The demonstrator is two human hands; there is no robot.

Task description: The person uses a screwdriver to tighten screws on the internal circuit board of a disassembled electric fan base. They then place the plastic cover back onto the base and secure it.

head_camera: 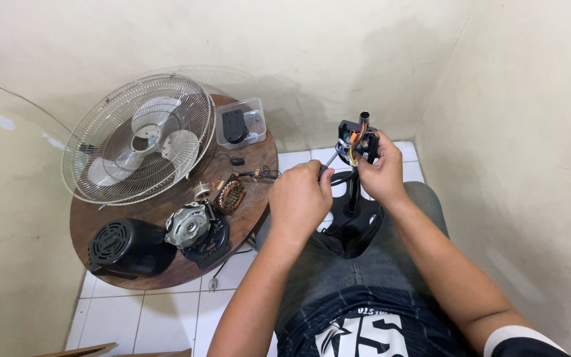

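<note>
Screwdriver [330, 160] clenched in left hand [299, 198], tip at fan switch housing [357, 140] gripped by right hand [383, 173]; I judge screw work underway, next needs steady tip seating.

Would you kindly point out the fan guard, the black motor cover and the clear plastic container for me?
fan guard [139, 137]: head view, on the wire grille near its hub.
black motor cover [127, 248]: head view, on its rounded black top.
clear plastic container [258, 119]: head view, on its right wall.

Makeshift home repair corner: dismantled fan parts [196, 228] on a round table [252, 205], tiled floor [133, 317].
</note>
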